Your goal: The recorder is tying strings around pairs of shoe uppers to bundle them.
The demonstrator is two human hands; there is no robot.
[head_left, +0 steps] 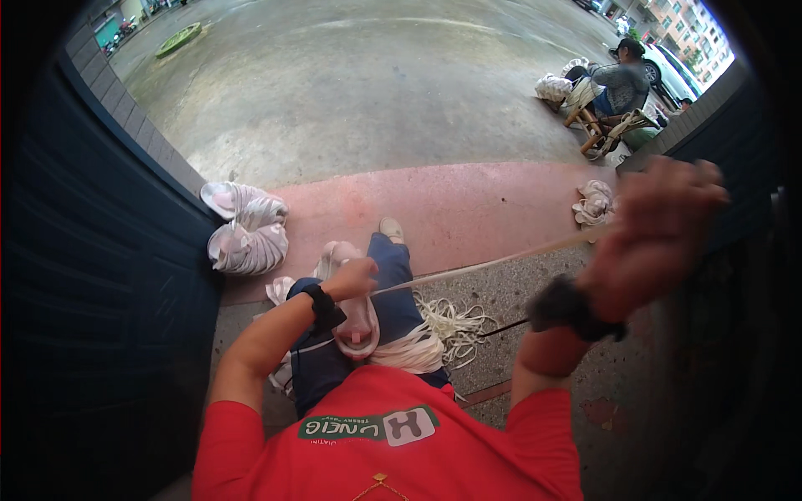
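Note:
A long pale strip runs taut between my two hands. My left hand is closed on its near end, above a pinkish oval piece like a shoe part lying on my lap. My right hand is raised high to the right, blurred by motion, with its fingers curled around the other end. Across my right thigh lies a bunch of cream strips. More loose strips hang in a tangle beside that leg.
Bundled pinkish-white pieces stand by the dark door panel on the left. Another bundle sits at the right of the pink threshold. Outside, a person sits near a wooden stool and white bundles.

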